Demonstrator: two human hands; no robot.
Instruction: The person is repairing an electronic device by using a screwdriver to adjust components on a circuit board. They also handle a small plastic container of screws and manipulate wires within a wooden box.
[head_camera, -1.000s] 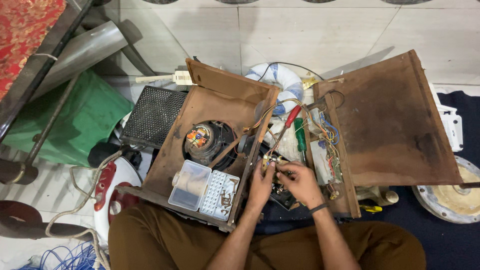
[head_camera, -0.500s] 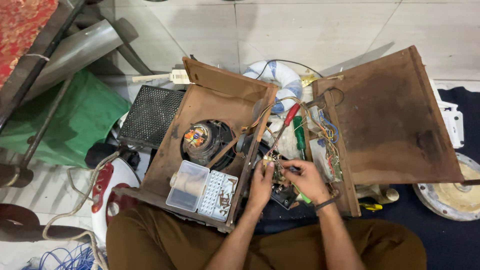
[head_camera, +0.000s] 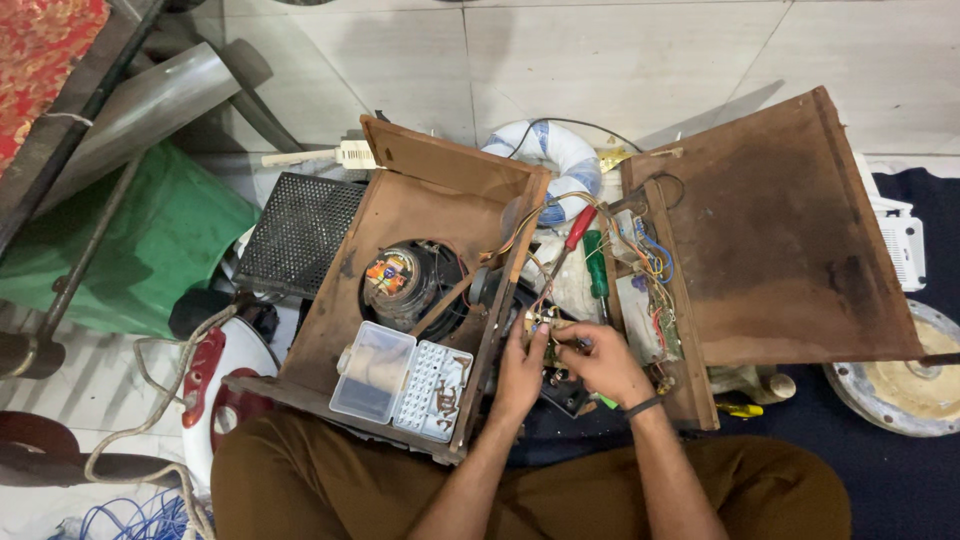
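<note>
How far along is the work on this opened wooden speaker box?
Done: the wooden box lies open, speaker exposed, back panel swung aside. In hand: the left hand and right hand pinch a small wired part between the halves. Left: wires hang loose, screwdrivers lie out, box unclosed.

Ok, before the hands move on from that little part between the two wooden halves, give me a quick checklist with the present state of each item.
1. Left hand steadies the small part: ok, fingertips are on it.
2. Right hand on the same part: ok, it pinches something small there; what exactly, cannot tell.
3. Wires clear of the hands: not ok, loose bundles run close by.
4. Red screwdriver and green screwdriver close by: ok, both lie just beyond the hands.
5. Plastic parts box stable: ok, it lies open inside the wooden case beside the speaker.
6. Power off: cannot tell.
</note>
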